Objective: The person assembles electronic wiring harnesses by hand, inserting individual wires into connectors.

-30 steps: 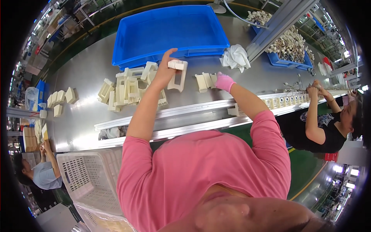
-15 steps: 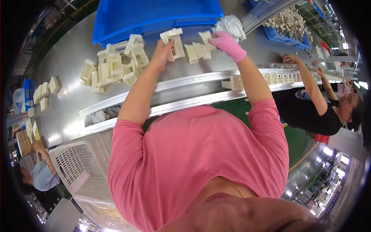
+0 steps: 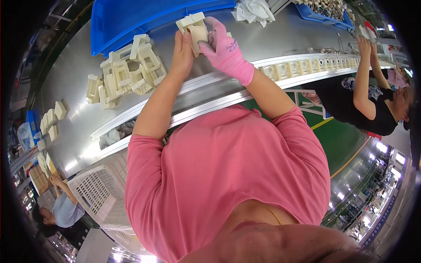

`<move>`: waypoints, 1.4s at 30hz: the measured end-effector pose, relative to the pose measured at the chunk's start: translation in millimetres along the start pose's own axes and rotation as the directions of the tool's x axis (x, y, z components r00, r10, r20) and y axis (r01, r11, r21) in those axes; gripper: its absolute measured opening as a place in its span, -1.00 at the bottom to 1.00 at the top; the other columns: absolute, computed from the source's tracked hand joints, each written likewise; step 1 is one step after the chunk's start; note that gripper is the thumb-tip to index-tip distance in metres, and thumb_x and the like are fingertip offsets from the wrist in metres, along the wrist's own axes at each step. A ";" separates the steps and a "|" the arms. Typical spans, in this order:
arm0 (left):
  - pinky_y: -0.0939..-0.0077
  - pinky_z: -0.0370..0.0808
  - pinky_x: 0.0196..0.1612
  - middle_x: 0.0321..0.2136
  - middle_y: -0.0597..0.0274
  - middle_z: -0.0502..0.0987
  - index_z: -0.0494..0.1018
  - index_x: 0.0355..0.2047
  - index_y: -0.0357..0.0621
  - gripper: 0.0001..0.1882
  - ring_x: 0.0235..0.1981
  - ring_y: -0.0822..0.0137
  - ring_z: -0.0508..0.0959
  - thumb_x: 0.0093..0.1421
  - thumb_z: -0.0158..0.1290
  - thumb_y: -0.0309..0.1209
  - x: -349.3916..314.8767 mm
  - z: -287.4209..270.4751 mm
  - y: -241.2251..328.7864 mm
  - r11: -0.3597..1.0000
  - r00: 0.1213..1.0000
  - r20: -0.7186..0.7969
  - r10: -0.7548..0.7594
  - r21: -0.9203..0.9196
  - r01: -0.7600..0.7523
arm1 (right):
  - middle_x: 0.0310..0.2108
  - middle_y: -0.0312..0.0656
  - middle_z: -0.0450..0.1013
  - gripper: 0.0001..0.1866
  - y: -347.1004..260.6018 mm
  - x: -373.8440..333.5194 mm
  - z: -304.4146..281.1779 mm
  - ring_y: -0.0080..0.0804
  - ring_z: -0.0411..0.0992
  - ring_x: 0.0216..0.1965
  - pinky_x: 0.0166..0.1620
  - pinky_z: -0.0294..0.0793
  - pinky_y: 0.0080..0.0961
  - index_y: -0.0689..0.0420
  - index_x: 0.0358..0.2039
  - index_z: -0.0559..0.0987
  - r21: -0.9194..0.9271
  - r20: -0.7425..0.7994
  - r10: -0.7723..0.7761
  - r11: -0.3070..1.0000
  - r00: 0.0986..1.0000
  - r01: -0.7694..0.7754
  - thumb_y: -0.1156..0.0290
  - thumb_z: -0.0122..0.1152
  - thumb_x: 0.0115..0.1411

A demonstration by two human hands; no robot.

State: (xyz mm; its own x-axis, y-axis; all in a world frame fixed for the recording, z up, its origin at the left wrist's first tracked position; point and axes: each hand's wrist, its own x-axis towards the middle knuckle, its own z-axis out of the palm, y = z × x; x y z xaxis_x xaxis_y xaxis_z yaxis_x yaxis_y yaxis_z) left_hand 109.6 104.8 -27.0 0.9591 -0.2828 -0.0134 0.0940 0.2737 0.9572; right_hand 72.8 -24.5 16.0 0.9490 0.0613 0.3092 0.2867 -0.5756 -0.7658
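My bare left hand (image 3: 182,56) grips a cream plastic frame (image 3: 190,20) from its left side, above the metal table. My right hand (image 3: 224,51), in a pink glove, pinches a flat cream plastic panel (image 3: 199,33) between thumb and fingers. The panel lies against the frame's opening; whether it is seated inside cannot be made out. Left of my hands lies a heap of cream plastic frames (image 3: 127,75). Behind the gloved hand, the edge of another cream piece (image 3: 229,34) just shows.
A blue bin (image 3: 131,22) stands beyond my hands, with a white cloth (image 3: 254,12) to its right. An aluminium rail (image 3: 210,103) runs along the near edge. Several small cream blocks (image 3: 51,116) lie far left. A white crate (image 3: 94,193) sits below; co-workers are at both sides.
My right hand has carried the panel leftward to the frame in my left hand; the two pieces now meet. The view has shifted somewhat, and the right co-worker's hands are raised farther away.
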 end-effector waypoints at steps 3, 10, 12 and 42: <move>0.49 0.32 -0.08 -0.11 0.25 0.28 0.08 0.03 -0.05 -0.54 -0.10 0.39 0.33 0.25 -0.34 -0.04 0.8 -2.2 2.7 1.000 0.998 0.054 0.016 0.003 -0.016 | -0.64 -0.27 0.30 -0.47 5.7 1.5 -0.2 -0.50 0.31 -0.63 -0.56 0.27 -0.56 0.18 0.01 0.16 0.050 -0.051 -0.101 0.993 0.994 0.103 0.47 0.09 0.02; 0.63 0.38 -0.35 -0.24 0.28 0.33 0.12 -0.04 -0.08 -0.58 -0.31 0.50 0.38 0.25 -0.30 -0.07 -1.5 5.1 8.3 0.996 0.998 0.045 -0.039 -0.079 0.042 | -0.69 -0.30 0.23 -0.52 -7.8 5.2 -11.8 -0.56 0.22 -0.65 -0.55 0.25 -0.61 0.17 -0.02 0.26 0.085 0.046 -0.104 0.991 0.994 0.100 0.49 0.10 0.01; 0.60 0.42 -0.31 -0.20 0.24 0.33 0.10 -0.02 -0.09 -0.57 -0.26 0.47 0.40 0.24 -0.27 -0.08 -2.0 5.9 9.9 0.990 0.998 0.048 -0.047 -0.133 0.053 | -0.68 -0.31 0.23 -0.52 -12.7 4.2 -15.9 -0.59 0.22 -0.64 -0.54 0.26 -0.63 0.17 -0.01 0.28 0.130 0.083 -0.058 0.990 0.995 0.047 0.50 0.11 0.01; 0.03 0.14 0.01 -0.11 0.06 0.32 0.32 -0.11 0.03 -0.57 0.01 0.13 0.26 -0.07 0.05 -0.38 35.6 -154.9 6.2 -0.454 0.972 0.219 0.087 0.877 -0.157 | -0.19 -0.16 0.33 -0.59 34.1 -59.2 -66.4 -0.21 0.26 -0.08 0.00 0.16 -0.29 0.07 -0.18 0.39 -0.664 0.455 0.218 0.729 0.863 0.166 0.23 0.12 -0.09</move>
State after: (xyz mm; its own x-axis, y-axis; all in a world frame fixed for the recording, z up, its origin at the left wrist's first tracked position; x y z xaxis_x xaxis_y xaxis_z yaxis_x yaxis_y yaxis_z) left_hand 185.7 238.8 -66.3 0.8818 -0.4522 0.1340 -0.4274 -0.8863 -0.1785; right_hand 17.7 -101.9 9.1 0.9415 0.2983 -0.1568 0.2792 -0.9510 -0.1326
